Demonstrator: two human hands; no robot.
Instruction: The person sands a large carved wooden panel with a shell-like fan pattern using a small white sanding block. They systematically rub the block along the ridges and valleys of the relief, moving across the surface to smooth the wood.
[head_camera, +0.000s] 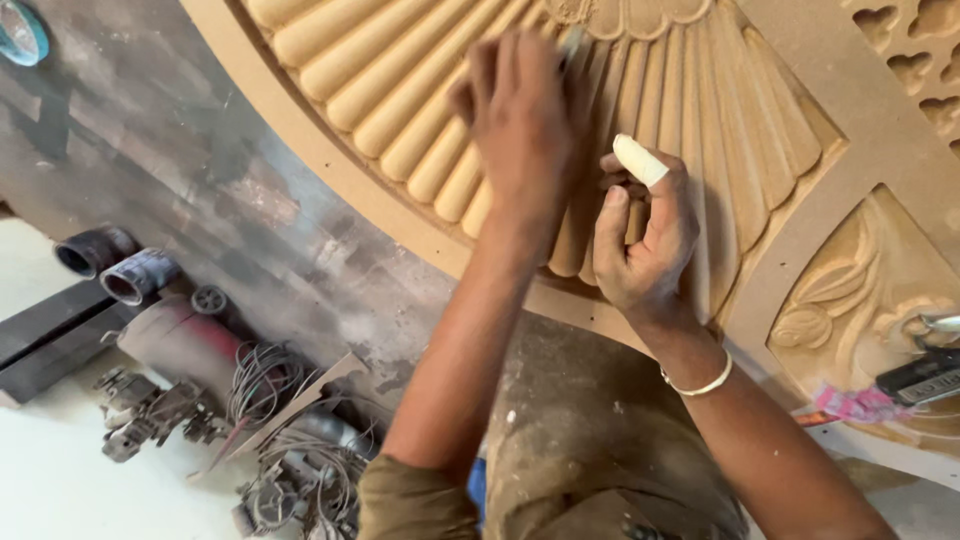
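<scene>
Nearest the camera were the person's olive sleeve (415, 500) and two forearms reaching up to a carved fan panel (400, 90) of tan board, w/ rounded flutes. Left hand (520, 120) lay flat over the flutes, fingers curled on a small greyish tool (blurred, can't tell what kind), prob. to steady it along a groove. Right hand (645, 235) braced just beside, fingers bent narrow against the flutes, forefinger in a white wrap (640, 160), likely vs. abrasion. Pipes (115, 265) and wire scrap (265, 385) lay on the floor, left.

Pink wrapper (862, 403), perhaps package, crumpled on carved panel (800, 250), right edge.
</scene>
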